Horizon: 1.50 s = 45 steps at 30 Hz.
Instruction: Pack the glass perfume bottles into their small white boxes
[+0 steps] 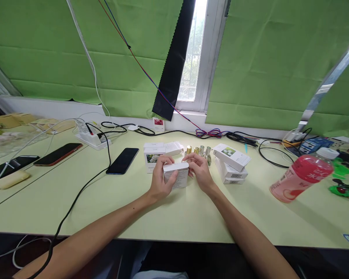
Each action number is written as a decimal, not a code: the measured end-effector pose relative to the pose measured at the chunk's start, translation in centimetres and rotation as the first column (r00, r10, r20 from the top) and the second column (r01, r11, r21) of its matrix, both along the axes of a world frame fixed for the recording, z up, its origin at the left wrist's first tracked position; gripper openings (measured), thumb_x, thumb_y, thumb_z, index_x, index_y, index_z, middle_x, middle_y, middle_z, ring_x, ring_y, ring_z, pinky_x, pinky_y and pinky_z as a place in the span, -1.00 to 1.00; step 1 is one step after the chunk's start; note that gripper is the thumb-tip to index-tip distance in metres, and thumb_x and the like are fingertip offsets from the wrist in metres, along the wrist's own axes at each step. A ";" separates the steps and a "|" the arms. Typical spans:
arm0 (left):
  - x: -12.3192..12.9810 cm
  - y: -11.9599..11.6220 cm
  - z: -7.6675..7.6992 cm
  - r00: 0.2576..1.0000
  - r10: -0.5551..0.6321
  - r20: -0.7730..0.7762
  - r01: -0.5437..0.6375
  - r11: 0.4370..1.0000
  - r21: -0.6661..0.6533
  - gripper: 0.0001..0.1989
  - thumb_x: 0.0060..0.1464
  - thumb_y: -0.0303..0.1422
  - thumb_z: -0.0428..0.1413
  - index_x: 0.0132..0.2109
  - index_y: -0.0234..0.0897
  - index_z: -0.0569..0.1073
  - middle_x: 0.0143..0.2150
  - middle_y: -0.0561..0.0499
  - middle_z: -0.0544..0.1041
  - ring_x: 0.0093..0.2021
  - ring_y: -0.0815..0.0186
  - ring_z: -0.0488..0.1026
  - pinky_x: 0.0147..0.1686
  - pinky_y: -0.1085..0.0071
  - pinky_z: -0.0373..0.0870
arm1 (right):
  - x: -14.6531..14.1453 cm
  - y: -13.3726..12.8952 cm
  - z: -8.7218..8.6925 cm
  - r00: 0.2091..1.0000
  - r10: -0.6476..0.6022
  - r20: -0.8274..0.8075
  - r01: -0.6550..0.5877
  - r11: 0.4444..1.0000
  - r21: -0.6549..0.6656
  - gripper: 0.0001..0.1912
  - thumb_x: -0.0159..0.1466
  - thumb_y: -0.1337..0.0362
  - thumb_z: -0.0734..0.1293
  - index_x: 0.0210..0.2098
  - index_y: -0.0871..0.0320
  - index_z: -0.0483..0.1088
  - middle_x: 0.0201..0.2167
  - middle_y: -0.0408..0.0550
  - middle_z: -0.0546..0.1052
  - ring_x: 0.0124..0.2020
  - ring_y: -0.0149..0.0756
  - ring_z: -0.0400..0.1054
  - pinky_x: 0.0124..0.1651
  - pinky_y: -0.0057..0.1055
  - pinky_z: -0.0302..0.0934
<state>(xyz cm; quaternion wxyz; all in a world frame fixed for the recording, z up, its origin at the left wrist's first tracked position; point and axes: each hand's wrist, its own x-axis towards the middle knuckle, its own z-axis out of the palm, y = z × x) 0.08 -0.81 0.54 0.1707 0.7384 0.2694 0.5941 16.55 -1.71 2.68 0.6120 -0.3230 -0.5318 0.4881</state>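
A small white cardboard box (180,177) with printed text stands upright just above the table, its narrow end toward the top. My left hand (160,182) is closed round its left side, thumb across the near face. Bent fingers of my right hand (203,173) pinch at the box's upper right edge; their tips are partly hidden. Behind my hands stand several small glass bottles (208,154) with gold and silver caps. More white boxes with a flower picture lie close by: a group (154,149) behind my left hand and a stack (232,158) right of my right hand.
A pink drink bottle (305,174) stands at the right. Phones (123,161) and a power strip (93,139) lie to the left. One black cable (88,184) crosses the table and hangs over its front edge. More cables (241,138) run along the wall.
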 end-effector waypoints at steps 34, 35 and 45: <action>-0.6 0.6 0.1 0.995 -0.023 -0.099 0.024 1.000 0.012 -0.83 0.31 -0.26 0.03 -0.08 -0.24 0.41 -0.21 -0.04 0.50 -0.23 0.27 0.44 -0.23 0.36 0.38 | 0.4 0.3 -0.6 0.983 -0.020 0.184 0.001 0.995 0.103 -0.68 0.18 -0.01 0.47 -0.26 0.11 0.54 -0.59 -0.28 0.10 -0.57 -0.46 0.00 -0.56 -0.44 -0.09; -0.6 0.6 0.1 0.995 -0.023 -0.099 0.024 1.000 0.010 -0.83 0.31 -0.27 0.03 -0.07 -0.24 0.41 -0.21 -0.04 0.50 -0.23 0.28 0.44 -0.23 0.36 0.38 | 0.4 0.3 -0.6 0.982 -0.020 0.187 0.001 0.995 0.101 -0.68 0.18 -0.01 0.46 -0.26 0.11 0.54 -0.59 -0.28 0.10 -0.57 -0.46 0.00 -0.56 -0.44 -0.09; -0.5 0.4 0.3 0.995 -0.028 -0.094 0.026 0.999 -0.023 -0.83 0.31 -0.26 0.03 -0.09 -0.24 0.41 -0.23 -0.01 0.50 -0.27 0.30 0.43 -0.28 0.38 0.36 | 0.3 0.6 -0.9 0.982 -0.012 0.187 -0.006 0.995 0.095 -0.67 0.20 -0.02 0.45 -0.25 0.11 0.53 -0.59 -0.28 0.08 -0.56 -0.46 -0.04 -0.53 -0.44 -0.10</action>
